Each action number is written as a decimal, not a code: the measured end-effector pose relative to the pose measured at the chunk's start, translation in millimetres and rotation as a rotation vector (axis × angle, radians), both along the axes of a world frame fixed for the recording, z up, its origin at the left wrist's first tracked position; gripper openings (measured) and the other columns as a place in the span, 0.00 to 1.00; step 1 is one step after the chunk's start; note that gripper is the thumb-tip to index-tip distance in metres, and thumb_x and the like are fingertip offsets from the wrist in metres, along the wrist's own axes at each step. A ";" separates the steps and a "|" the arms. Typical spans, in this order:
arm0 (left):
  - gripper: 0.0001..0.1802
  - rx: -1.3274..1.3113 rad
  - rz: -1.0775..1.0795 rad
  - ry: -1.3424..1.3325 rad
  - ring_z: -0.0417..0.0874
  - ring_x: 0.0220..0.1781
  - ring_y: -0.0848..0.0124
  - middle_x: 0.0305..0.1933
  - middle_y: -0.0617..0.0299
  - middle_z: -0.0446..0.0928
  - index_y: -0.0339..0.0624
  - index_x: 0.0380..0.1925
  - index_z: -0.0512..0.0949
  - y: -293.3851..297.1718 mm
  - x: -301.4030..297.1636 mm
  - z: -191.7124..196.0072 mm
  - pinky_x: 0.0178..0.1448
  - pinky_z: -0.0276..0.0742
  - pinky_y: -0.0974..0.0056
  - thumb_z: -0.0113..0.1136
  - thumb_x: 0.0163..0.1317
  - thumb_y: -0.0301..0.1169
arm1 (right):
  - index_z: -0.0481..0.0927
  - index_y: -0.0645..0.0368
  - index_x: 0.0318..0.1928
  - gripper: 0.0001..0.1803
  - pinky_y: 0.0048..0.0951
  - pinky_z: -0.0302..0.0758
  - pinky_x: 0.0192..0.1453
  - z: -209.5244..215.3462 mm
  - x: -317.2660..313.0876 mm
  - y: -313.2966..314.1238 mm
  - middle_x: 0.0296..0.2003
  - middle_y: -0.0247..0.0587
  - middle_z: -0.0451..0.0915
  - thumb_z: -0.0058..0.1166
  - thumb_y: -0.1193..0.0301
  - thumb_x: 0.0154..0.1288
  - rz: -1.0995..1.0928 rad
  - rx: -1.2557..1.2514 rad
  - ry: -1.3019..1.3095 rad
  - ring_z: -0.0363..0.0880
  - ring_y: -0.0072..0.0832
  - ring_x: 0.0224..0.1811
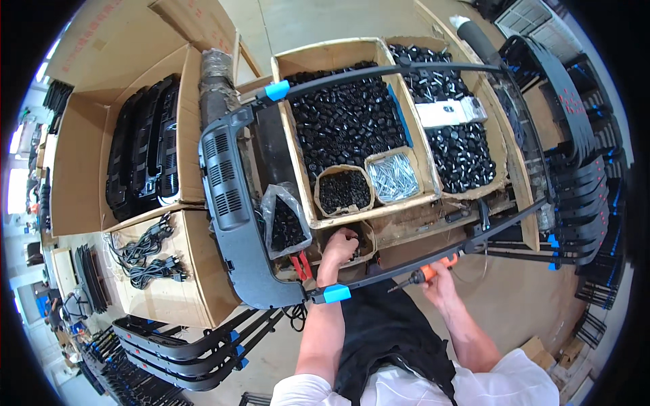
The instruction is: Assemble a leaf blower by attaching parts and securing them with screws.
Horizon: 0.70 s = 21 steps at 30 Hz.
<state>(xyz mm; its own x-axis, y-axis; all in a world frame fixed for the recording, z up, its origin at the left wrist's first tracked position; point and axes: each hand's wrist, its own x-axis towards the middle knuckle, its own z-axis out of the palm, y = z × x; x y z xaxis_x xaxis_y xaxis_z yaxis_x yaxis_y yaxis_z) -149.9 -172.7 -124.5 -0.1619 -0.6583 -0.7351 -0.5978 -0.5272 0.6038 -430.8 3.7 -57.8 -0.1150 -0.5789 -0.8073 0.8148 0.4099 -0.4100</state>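
The left hand (338, 247) is down in a small cardboard tub (364, 238) under the black frame (233, 203), fingers curled in like it's pinching at small parts, but what it's got (if anything) is hidden, so can't tell. The right hand (439, 277) is clenched on an orange-handled screwdriver (414, 277), tip pointing left toward the frame's lower rail, just beside the blue clip (336, 293).

What could go wrong imo: the frame is balanced across open boxes, so a hard push w/ the screwdriver could shift it. The clear bag of black bits (284, 220) sits just left of the left hand, and an elbow bump could tip it. Red pliers (302, 265) lie right by the wrist, easy to knock. The tub of silver screws (393, 177) and the big box of black caps (345, 115) are farther up from the hand, and reaching blind under the rail could snag the forearm.
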 end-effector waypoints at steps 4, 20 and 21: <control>0.17 0.182 0.232 0.299 0.77 0.29 0.75 0.34 0.64 0.79 0.41 0.49 0.81 -1.0 9.8 -4.9 0.26 0.70 0.64 0.62 0.67 0.40 | 0.75 0.44 0.60 0.19 0.33 0.79 0.38 33.1 10.9 18.3 0.48 0.35 0.83 0.61 0.66 0.72 0.074 -0.017 0.037 0.83 0.31 0.53; 0.12 0.792 0.938 1.065 0.72 0.25 0.76 0.30 0.65 0.72 0.44 0.44 0.76 -7.1 27.2 -40.6 0.16 0.55 0.77 0.49 0.82 0.39 | 0.73 0.61 0.60 0.30 0.44 0.82 0.66 196.1 31.2 7.2 0.54 0.50 0.85 0.71 0.81 0.59 0.501 -0.568 0.788 0.85 0.40 0.59; 0.12 0.803 0.986 1.080 0.73 0.25 0.75 0.31 0.64 0.72 0.43 0.43 0.76 -5.2 27.8 -43.0 0.16 0.56 0.77 0.48 0.82 0.37 | 0.73 0.61 0.60 0.30 0.45 0.81 0.67 214.0 30.7 -4.0 0.53 0.50 0.85 0.71 0.81 0.58 0.555 -0.705 0.883 0.84 0.40 0.59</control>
<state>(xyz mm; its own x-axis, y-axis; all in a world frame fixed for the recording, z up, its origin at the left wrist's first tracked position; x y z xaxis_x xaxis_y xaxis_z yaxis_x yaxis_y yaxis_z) -122.1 -178.0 -167.4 -0.5664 -0.3459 -0.7480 0.6140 -0.7826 -0.1030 -400.1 -0.3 156.2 -0.0611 -0.9953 -0.0758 -0.0599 0.0794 -0.9950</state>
